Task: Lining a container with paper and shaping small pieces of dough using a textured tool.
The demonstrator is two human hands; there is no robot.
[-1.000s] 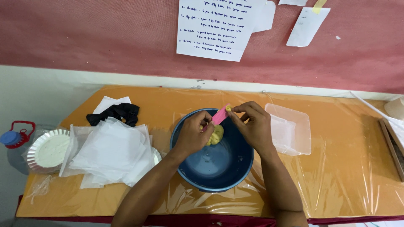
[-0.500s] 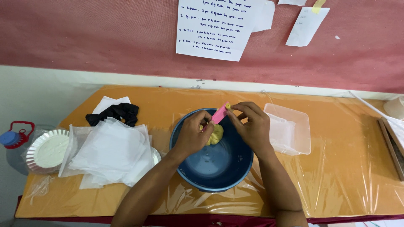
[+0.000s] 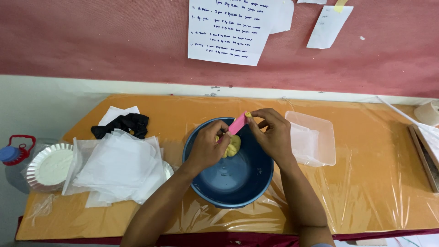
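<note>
Red-pink wall (image 3: 91, 41) up top, white paper sheets (image 3: 231, 29) pinned to it, pale band below. The orange bench (image 3: 366, 183) under clear plastic film runs along it, evenly lit.

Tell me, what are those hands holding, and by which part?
A flat pink scraper: the left hand pinches its lower end, the right hand its upper tip, above yellow dough in the blue bowl.

Glossy clear plastic film over the orange tabletop (image 3: 366, 183), wrinkled near the front edge. Blue bowl (image 3: 233, 183) smooth plastic, slight sheen. Pink scraper (image 3: 237, 124) matt plastic. Yellow dough (image 3: 233, 145) soft, matt. Clear plastic container (image 3: 315, 137) translucent. White sheets (image 3: 119, 167) thin, papery. Black cloth (image 3: 123, 124) matt. Foil plate (image 3: 45, 167) shiny, ridged, at left edge.
</note>
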